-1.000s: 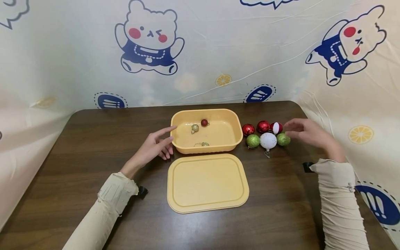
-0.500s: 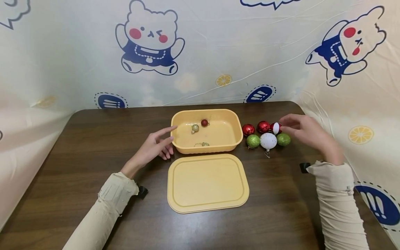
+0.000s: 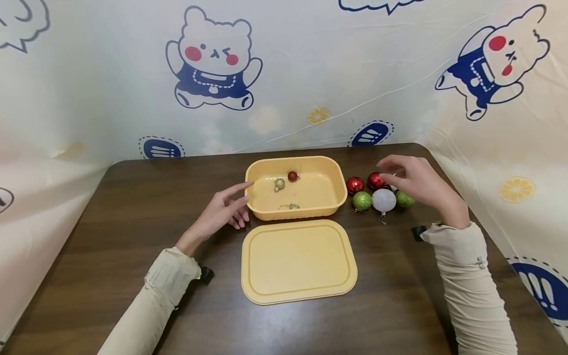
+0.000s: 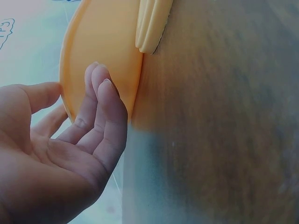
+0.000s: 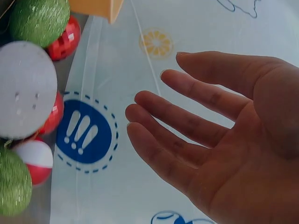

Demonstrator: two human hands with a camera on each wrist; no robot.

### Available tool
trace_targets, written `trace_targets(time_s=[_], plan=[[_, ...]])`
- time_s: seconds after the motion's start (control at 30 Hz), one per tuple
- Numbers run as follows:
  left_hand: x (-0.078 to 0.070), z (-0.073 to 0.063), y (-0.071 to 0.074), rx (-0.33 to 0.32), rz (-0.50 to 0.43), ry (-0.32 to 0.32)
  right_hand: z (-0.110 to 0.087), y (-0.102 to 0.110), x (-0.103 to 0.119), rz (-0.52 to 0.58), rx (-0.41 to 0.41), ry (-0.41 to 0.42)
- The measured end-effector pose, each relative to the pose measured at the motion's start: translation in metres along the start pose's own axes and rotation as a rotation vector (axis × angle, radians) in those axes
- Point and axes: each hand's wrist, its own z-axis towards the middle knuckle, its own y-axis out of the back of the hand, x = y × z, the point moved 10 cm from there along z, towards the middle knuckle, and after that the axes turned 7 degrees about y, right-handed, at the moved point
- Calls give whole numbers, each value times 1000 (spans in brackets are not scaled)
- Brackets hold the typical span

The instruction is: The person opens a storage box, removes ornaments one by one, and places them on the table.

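Observation:
My left hand (image 3: 222, 209) rests its thumb and forefinger at the left rim of a yellow plastic box (image 3: 296, 213). In the left wrist view its fingers (image 4: 110, 109) lie along the box's outer wall. Inside the box are a small dark red bauble (image 3: 292, 176) and two small gold ones, one a gold bauble (image 3: 279, 184) near the middle. My right hand (image 3: 417, 180) hovers over the right side of a cluster of Christmas baubles, fingers loosely extended and holding nothing. The cluster has red baubles (image 3: 355, 185), green glitter baubles (image 3: 362, 201), a white bauble (image 3: 383, 200) and a red-and-white bauble (image 5: 35, 161).
The yellow lid (image 3: 299, 261) lies flat on the dark wooden table (image 3: 381, 305), just in front of the box. A printed cloth (image 3: 284, 74) with bear drawings hangs behind the table and along its sides.
My right hand has moved left and away from me, from the cluster's right edge to over the baubles. My left hand stays at the box rim. The head view has shifted slightly.

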Motion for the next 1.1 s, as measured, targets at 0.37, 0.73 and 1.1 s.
trace_targets(time_s=[0.37, 0.73, 1.1], plan=[[6, 0, 2, -5, 12, 11, 25, -22, 29, 15, 42, 50], [3, 2, 1, 1, 7, 0, 61, -49, 57, 54, 91, 94], [3, 2, 1, -4, -6, 7, 78, -100, 83, 74, 186, 173]])
